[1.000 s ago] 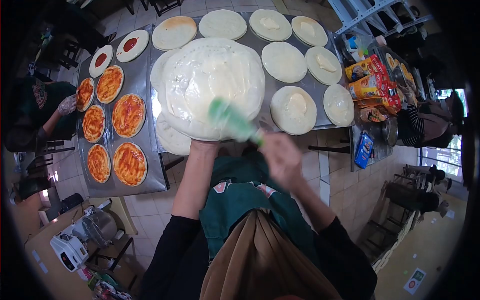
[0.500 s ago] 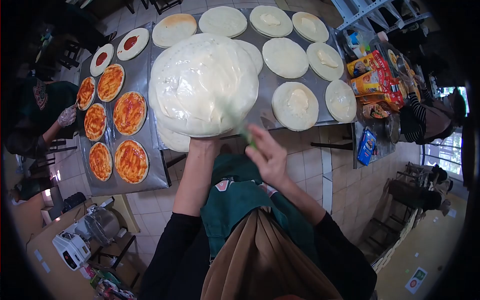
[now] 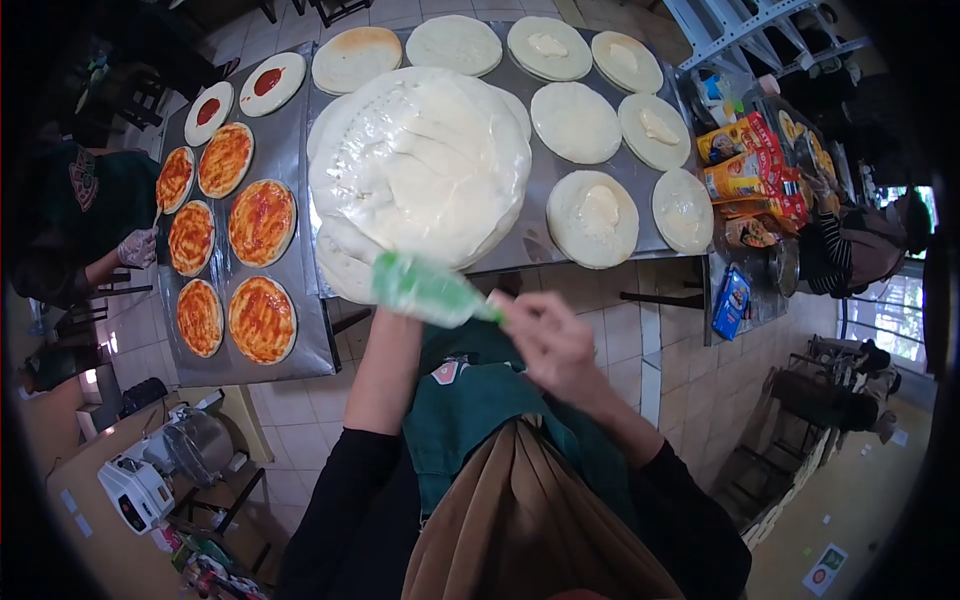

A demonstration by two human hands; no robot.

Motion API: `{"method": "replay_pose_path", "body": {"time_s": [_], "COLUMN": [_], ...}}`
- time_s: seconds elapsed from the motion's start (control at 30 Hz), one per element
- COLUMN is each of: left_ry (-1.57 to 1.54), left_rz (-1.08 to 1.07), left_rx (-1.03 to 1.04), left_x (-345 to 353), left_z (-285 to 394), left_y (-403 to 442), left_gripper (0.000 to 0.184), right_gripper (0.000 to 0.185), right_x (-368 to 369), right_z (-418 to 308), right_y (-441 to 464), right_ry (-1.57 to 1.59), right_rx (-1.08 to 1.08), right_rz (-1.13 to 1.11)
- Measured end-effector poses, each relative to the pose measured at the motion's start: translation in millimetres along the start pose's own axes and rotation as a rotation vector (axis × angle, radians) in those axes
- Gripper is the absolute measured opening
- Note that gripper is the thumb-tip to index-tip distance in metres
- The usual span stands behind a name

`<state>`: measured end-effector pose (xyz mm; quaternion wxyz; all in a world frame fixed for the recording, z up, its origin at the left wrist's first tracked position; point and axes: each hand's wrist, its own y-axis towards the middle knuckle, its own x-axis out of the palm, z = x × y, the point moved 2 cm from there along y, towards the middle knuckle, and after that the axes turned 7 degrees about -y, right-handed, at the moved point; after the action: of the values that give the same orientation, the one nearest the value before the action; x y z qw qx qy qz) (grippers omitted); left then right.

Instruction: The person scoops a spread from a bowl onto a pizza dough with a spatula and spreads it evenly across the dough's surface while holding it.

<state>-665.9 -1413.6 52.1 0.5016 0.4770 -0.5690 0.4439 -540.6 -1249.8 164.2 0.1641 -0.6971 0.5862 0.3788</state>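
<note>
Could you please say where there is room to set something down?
The table shows a bare patch between the large dough and the nearest topped round to its right. Crowded: the far edge and around the orange packets.

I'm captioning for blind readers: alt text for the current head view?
A person's right hand holds a green spatula by a large glossy white dough round; the left forearm reaches beneath it. Pale rounds and sauced rounds lie nearby.

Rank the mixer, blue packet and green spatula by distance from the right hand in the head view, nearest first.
From the right hand:
1. Green spatula: held in it, blade to the left.
2. Blue packet: off to the right.
3. Mixer: far left.
</note>
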Motion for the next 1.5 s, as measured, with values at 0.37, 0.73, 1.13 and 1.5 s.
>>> {"method": "replay_pose_path", "body": {"time_s": [0.37,0.73,1.13,1.5], "left_ry": [-0.093,-0.193,-0.22,-0.128], "left_rz": [-0.147,-0.322,-0.318,-0.323], "left_rx": [-0.086,-0.127,-0.168,-0.113], "left_x": [16,36,-6,6], "left_z": [1,-7,7,-6], "left_y": [-11,-14,-8,-11], "left_gripper": [0.073,0.073,0.067,0.066], "right_gripper": [0.037,0.034,0.033,0.035], "right_x": [-2,39,17,44], "right_z": [31,32,12,38], "right_y": [14,19,-1,-7], "right_ry": [0.257,0.68,0.089,0.29], "right_rx": [0.118,0.263,-0.008,0.091], "right_rz": [0.146,0.175,0.114,0.192]}}
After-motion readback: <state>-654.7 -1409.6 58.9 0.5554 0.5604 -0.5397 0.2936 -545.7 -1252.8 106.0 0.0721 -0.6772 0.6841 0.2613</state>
